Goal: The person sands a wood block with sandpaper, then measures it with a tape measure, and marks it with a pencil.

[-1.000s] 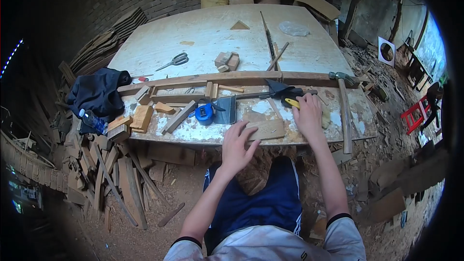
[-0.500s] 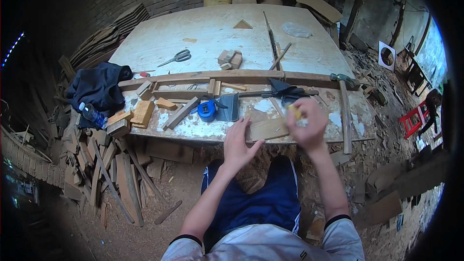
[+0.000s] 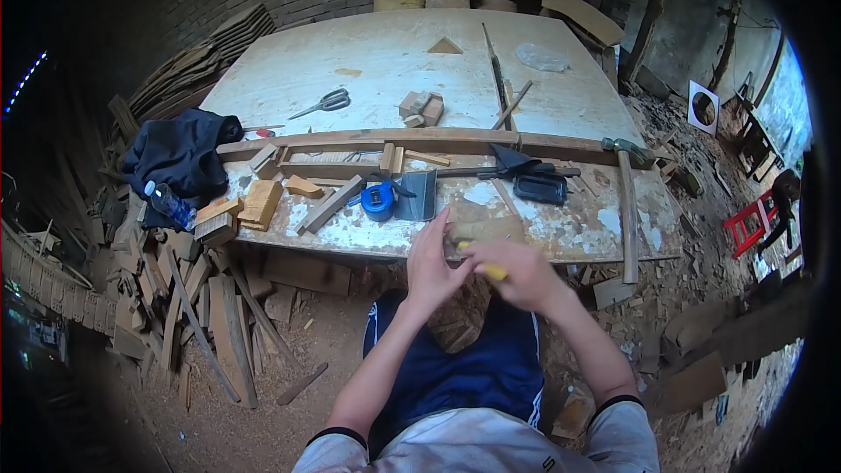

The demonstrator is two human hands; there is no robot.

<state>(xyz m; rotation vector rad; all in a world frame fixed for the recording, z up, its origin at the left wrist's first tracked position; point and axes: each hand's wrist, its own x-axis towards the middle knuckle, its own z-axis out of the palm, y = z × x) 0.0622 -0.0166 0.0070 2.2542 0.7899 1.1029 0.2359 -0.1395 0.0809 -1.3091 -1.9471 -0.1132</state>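
Observation:
My left hand (image 3: 429, 258) is at the left end of a small wooden board (image 3: 491, 229), fingers along its end and thumb stretched toward me. The board lies at the near edge of the worktable, and its outline is smeared by motion. My right hand (image 3: 519, 276) is closed around a small yellow tool (image 3: 495, 271) close to the board's near side; its kind is not clear. Just beyond the left hand are a dark flat plate (image 3: 417, 196) and a blue tape measure (image 3: 378, 201). A black tray-like case (image 3: 540, 188) sits beyond the board.
A hammer (image 3: 627, 210) lies at the worktable's right. A long wooden beam (image 3: 350, 140) crosses the worktable (image 3: 289, 61). Scissors (image 3: 324, 103), wood blocks (image 3: 260, 204), a water bottle (image 3: 170, 204) and dark cloth (image 3: 184, 153) lie around. Scrap wood (image 3: 232, 333) covers the floor at left.
My right hand has moved left and toward me with the yellow tool, uncovering the black case. My left hand stays at the board's left end, and the board now looks blurred.

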